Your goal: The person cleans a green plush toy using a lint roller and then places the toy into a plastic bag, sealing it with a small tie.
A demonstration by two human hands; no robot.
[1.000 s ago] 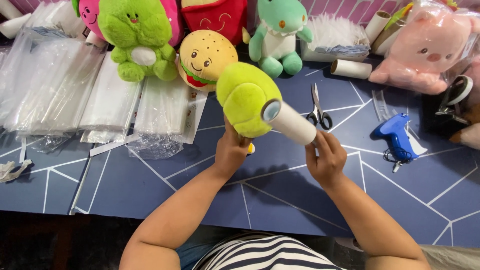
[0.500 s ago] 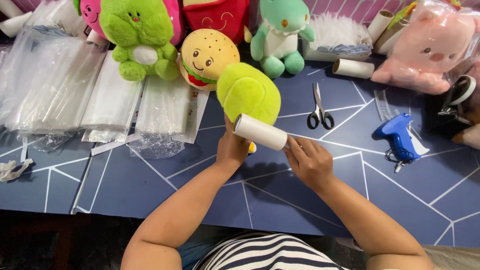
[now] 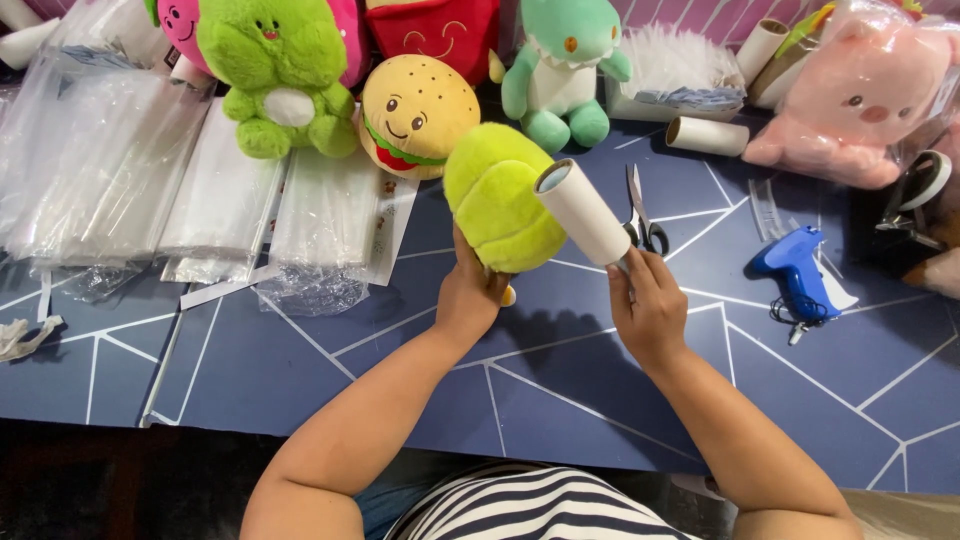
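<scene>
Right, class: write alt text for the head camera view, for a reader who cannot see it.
Over a dark blue table, the left hand holds a yellow-green plush toy while the right hand presses a white lint roller against it. Scissors, a blue tagging gun, more plush toys and clear bags lie around.

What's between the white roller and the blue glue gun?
In the head view, scissors lie on the mat between the roller and the glue gun.

Both bare forearms reach forward, side by side. The left hand (image 3: 468,298) is curled in a grip. The right hand (image 3: 648,308) is closed in a fist-like grip, thumb up.
</scene>
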